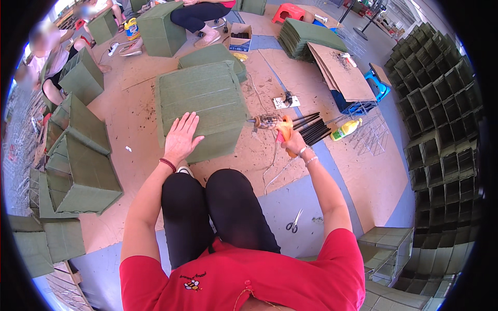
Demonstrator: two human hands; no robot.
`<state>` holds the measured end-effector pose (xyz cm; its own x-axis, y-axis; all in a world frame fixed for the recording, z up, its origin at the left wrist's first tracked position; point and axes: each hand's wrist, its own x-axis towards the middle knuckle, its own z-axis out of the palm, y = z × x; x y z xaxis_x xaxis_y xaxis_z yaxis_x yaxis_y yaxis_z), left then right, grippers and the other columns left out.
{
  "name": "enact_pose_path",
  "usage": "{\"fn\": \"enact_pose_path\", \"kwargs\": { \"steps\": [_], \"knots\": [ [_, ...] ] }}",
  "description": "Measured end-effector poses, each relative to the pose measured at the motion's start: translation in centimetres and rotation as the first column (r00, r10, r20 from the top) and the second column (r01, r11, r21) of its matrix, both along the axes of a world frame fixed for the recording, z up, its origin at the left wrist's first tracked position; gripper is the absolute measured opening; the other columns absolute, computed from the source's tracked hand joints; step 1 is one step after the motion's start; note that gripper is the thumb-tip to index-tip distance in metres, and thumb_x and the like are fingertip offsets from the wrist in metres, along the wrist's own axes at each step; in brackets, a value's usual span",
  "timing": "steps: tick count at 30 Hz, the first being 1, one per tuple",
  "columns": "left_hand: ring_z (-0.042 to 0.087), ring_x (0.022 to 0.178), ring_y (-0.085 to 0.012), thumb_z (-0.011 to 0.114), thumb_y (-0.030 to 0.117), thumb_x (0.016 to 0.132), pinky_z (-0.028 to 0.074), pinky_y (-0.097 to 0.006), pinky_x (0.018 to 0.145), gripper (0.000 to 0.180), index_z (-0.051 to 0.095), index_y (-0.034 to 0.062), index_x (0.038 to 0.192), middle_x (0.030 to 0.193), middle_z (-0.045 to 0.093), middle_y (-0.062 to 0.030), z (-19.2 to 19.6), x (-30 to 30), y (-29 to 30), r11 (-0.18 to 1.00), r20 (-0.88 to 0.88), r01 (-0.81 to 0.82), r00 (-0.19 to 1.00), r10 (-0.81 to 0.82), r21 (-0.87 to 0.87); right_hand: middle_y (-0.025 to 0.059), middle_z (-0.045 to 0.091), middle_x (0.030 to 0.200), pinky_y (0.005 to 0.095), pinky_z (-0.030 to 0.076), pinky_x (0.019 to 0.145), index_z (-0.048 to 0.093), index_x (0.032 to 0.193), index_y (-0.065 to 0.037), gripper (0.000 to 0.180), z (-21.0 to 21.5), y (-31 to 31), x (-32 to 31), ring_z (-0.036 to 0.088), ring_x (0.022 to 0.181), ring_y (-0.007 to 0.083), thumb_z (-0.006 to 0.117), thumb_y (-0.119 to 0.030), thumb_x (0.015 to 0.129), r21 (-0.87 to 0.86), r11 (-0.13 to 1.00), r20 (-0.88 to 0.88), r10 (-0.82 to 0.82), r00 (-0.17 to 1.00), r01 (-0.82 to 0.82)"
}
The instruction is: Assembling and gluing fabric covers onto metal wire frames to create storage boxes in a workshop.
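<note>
A green fabric-covered box [205, 98] stands on the floor in front of my knees. My left hand [181, 137] lies flat on its near top edge, fingers spread. My right hand [290, 139] grips an orange-handled glue gun [272, 123], its metal nozzle pointing left at the box's right side, just short of touching it. A thin cord trails from the gun down across the floor.
Scissors [294, 221] lie on the floor by my right arm. Black sticks [314, 127] and a yellow bottle [346, 129] lie to the right. Finished green boxes [78, 171] stack at left, more at right [441, 103]. Other people sit working at the back left.
</note>
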<state>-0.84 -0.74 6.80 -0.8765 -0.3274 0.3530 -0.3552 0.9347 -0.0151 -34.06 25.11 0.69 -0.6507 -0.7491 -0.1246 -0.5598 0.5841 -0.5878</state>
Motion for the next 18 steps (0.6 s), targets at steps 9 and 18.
{"fn": "enact_pose_path", "kwargs": {
  "steps": [9,18],
  "knots": [
    [0.032,0.129,-0.0252,0.054,0.040,0.083,0.026,-0.042,0.107,0.064,0.036,0.0045,0.133,0.138,0.037,-0.0087,-0.2,0.5,-0.5,1.000,0.008,-0.002,1.000,0.002,0.020,0.0124,0.061,0.065,0.0315,0.051,0.057,0.055,0.082,0.004,0.037,1.3,-2.6,0.0,0.062,0.059,0.0219,0.072,-0.014,0.055,-0.155,0.988,-0.104,-0.040,0.994,0.023],
    [0.032,0.129,-0.0252,0.052,0.045,0.084,0.027,-0.041,0.106,0.062,0.041,0.0038,0.129,0.137,0.039,-0.0094,-0.2,0.4,-0.7,1.000,-0.003,0.001,1.000,-0.001,0.023,0.0185,0.062,0.078,0.0356,0.050,0.067,0.056,0.088,0.006,0.046,-0.1,-7.9,-0.8,0.063,0.072,0.0286,0.073,-0.019,0.054,0.018,0.997,-0.090,-0.071,0.993,0.073]
  ]
}}
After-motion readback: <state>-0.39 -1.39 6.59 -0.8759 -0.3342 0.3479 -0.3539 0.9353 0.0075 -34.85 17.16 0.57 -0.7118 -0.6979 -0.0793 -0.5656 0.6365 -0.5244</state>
